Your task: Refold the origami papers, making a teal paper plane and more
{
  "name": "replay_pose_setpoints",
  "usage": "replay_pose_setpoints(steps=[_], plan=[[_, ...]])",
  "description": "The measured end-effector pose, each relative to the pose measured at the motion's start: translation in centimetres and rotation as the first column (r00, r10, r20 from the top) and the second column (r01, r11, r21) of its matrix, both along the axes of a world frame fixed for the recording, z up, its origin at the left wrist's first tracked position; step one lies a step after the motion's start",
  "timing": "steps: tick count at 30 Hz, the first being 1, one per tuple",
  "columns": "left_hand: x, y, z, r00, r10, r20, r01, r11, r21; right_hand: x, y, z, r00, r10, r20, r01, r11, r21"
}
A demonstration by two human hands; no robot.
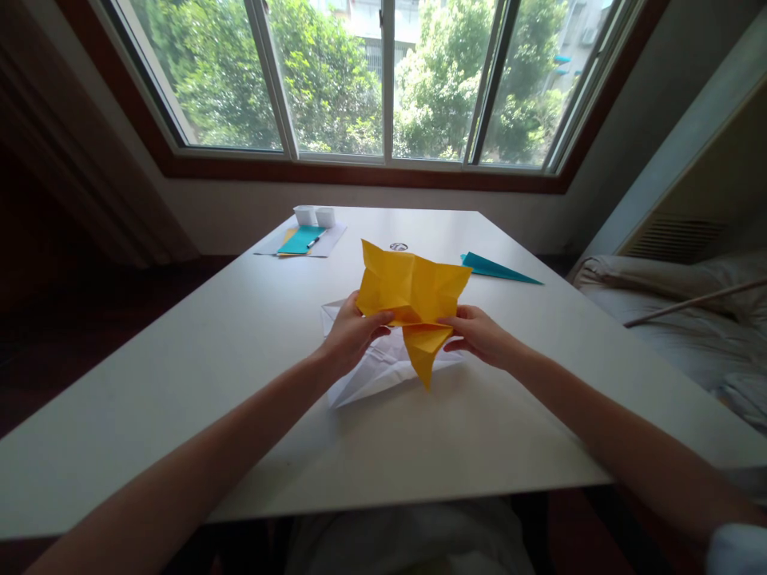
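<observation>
Mid-frame, the left hand (347, 335) and right hand (479, 334) pinch a creased yellow paper (411, 289), fingers clamped on opposite edges to keep it spread. Beneath lies what seems a folded white sheet (371, 371) on the table (180, 383).

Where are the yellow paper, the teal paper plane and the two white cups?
yellow paper (413, 286), head view, on its creased upper middle.
teal paper plane (492, 268), head view, on its wide end.
white cups (315, 216), head view, between the pair.

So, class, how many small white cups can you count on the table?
2. One white cup and a second cup stand side by side at the far left of the table, behind the teal paper. None seems hidden.
</observation>
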State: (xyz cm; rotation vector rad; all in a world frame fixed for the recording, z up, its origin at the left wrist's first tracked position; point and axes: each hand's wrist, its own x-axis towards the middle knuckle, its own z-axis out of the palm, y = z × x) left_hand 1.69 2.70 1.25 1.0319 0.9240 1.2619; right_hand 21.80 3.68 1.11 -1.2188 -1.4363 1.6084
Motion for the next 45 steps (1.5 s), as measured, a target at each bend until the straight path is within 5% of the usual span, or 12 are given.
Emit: replay_pose_setpoints(steps=[8,12,14,16,19,22,24,33,38,45], plan=[[-1.9,1.2,0.0,0.963,-0.237,0.126,0.263,0.926,-0.269,1.7,1.1,-1.2,0.981,0.099,-0.165,-0.124,0.981,-0.152],[-2.4,1.7,-0.6,0.987,-0.159,-0.030,0.147,0.956,-0.254,1.9,1.1,-1.0,0.980,0.092,-0.176,-0.115,0.985,-0.128],[-2.3,1.7,-1.0,0.969,0.002,-0.247,-0.040,0.988,-0.149,1.9,1.1,-1.0,0.979,0.092,-0.179,-0.113,0.988,-0.106],[-2.3,1.6,-1.3,0.847,0.206,-0.490,-0.167,0.978,0.123,1.9,1.1,-1.1,0.978,0.100,-0.182,-0.118,0.989,-0.092],[-2.5,1.2,-1.4,0.636,0.388,-0.667,0.022,0.855,0.518,1.9,1.2,-1.3,0.979,0.110,-0.174,-0.126,0.988,-0.085],[-2.3,0.7,-1.0,0.625,0.284,-0.727,0.314,0.761,0.567,1.8,1.1,-1.2,0.983,0.105,-0.153,-0.118,0.990,-0.082],[-2.1,0.5,-0.8,0.638,0.225,-0.736,0.406,0.714,0.571,1.8,1.1,-1.0,0.986,0.090,-0.142,-0.101,0.992,-0.075],[-3.0,0.0,1.0,0.658,0.268,-0.703,0.475,0.576,0.665,3.2,2.6,-1.7,0.994,-0.028,-0.105,0.023,0.999,-0.045],[-5.0,-1.0,3.6,0.553,0.045,-0.832,0.604,0.666,0.437,4.0,4.0,-2.1,0.986,-0.106,-0.130,0.097,0.992,-0.074],[-6.9,-2.1,4.1,0.200,-0.142,-0.970,0.747,0.663,0.057,0.7,5.4,-1.5,0.990,-0.036,0.139,0.021,0.994,0.110]])
